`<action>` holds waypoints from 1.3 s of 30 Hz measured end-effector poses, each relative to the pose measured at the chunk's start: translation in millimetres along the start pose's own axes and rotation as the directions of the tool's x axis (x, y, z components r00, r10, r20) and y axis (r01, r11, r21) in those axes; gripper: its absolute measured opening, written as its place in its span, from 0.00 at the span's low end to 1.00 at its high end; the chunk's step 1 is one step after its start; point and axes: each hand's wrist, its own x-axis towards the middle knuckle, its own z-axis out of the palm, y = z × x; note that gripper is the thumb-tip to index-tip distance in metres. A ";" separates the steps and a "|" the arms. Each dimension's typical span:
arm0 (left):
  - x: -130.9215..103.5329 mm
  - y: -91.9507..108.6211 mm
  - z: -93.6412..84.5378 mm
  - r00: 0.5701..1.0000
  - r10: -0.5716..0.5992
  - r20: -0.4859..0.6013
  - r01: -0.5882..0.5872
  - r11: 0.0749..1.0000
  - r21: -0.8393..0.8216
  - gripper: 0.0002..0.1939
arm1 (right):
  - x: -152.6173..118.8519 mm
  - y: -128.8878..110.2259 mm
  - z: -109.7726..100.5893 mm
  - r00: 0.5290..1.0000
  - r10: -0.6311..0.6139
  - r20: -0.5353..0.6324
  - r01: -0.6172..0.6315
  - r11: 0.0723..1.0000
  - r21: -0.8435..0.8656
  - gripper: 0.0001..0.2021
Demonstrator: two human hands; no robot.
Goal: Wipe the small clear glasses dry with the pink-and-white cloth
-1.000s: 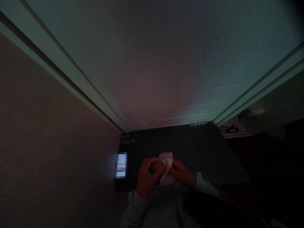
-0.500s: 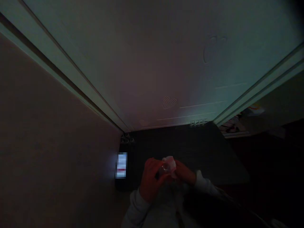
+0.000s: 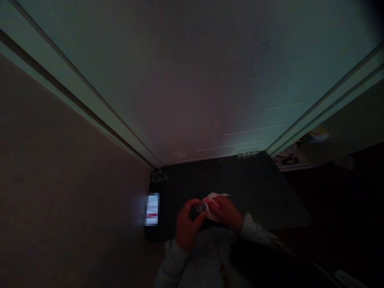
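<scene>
Dim light is spread over a dark worktop [image 3: 234, 176], which is bordered at the back by a pale panel [image 3: 177, 88]. At the front, a small clear round piece [image 3: 200, 207] is held by the left hand [image 3: 186, 225], narrowed around it between thumb and finger; this light grip seems chosen so that much of its surface is left uncovered. Beside it, a pink-and-white cloth [image 3: 212, 216] is pinched by the right hand [image 3: 230, 213], and it appears to be pressed against the piece, perhaps because a soft contact is wanted.

Farther out, a bright screen [image 3: 152, 209] lies near the left edge, probably where it can be seen easily. Small clear shapes are grouped at the left back corner [image 3: 159, 175] and along the right back edge [image 3: 248, 153], presumably to be out of the hands' way. On the panel, a raised heart [image 3: 210, 128] is seen. No brand or writing can be read; the screen is pixelated.
</scene>
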 end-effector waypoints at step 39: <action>7.7 -10.3 4.6 0.986 0.132 0.100 -0.150 0.967 0.205 0.13 | 1.9 0.6 -6.2 0.999 0.048 -0.020 -0.045 0.994 0.103 0.15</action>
